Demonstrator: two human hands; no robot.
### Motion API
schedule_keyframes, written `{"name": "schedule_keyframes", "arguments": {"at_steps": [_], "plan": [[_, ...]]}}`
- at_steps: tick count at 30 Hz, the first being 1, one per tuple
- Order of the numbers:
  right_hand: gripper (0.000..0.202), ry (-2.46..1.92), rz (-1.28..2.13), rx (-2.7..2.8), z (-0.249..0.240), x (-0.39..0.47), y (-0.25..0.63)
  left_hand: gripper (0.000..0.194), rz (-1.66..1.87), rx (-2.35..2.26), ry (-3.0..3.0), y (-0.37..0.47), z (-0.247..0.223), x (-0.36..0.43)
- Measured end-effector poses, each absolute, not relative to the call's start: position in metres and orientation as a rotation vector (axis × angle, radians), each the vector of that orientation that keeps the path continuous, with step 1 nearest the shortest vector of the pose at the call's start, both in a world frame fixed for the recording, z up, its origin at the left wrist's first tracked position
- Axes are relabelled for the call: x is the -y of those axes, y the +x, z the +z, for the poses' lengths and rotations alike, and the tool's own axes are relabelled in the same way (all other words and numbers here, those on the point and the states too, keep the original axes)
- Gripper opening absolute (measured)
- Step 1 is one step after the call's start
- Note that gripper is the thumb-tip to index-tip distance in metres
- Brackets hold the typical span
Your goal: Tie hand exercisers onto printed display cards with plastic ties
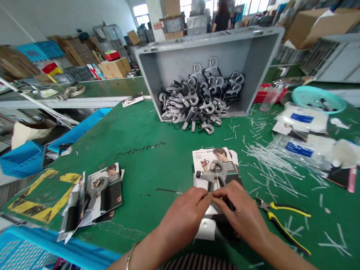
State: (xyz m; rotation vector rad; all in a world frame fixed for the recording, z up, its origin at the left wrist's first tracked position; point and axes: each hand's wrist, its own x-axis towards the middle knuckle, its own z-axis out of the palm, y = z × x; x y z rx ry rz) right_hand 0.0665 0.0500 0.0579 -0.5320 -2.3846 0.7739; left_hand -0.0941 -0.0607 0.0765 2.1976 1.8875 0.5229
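In front of me a grey and black hand grip strengthener (pixel 221 171) lies on a printed backing card (pixel 200 159), with more cards stacked beneath. My left hand (pixel 189 208) and my right hand (pixel 239 206) meet over its lower handles. Both are closed in a pinch, fingertips together, and what they pinch is too small and hidden to name. A thin, partly dark line (pixel 167 190) runs along the table to the left of my left hand. Cutting pliers (pixel 269 208) with yellow and black handles lie beside my right hand.
A grey crate (pixel 202 49) tipped on its side holds many grip strengtheners (pixel 202 95). White plastic ties (pixel 274 167) lie scattered at right, near bagged packs (pixel 300 150) and a turquoise basin (pixel 318 98). Carded grip strengtheners (pixel 103 193) stand at left above a blue basket (pixel 18 249).
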Motion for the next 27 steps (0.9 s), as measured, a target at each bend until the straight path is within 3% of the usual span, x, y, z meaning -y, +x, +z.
{"name": "schedule_keyframes", "arguments": {"at_steps": [3,9,13,17,27], "plan": [[0.01,-0.473,0.725,2.481,0.062,-0.049,0.067,0.031,0.495,-1.93,2.238,-0.09,0.074,0.064],[0.015,-0.421,0.831,2.482,0.072,-0.052,0.068,0.033,0.795,-2.039,2.123,-0.082,0.055,0.07],[0.011,-0.535,0.939,2.227,0.057,-0.054,0.083,0.036,0.891,-2.042,2.057,-0.083,0.048,0.074],[0.009,-0.668,0.968,2.143,0.038,-0.052,0.102,0.027,1.03,-1.933,1.782,-0.086,0.055,0.068],[0.01,-0.585,0.941,2.038,0.031,-0.041,0.093,0.029,1.147,-2.103,1.457,-0.063,0.049,0.038]]}}
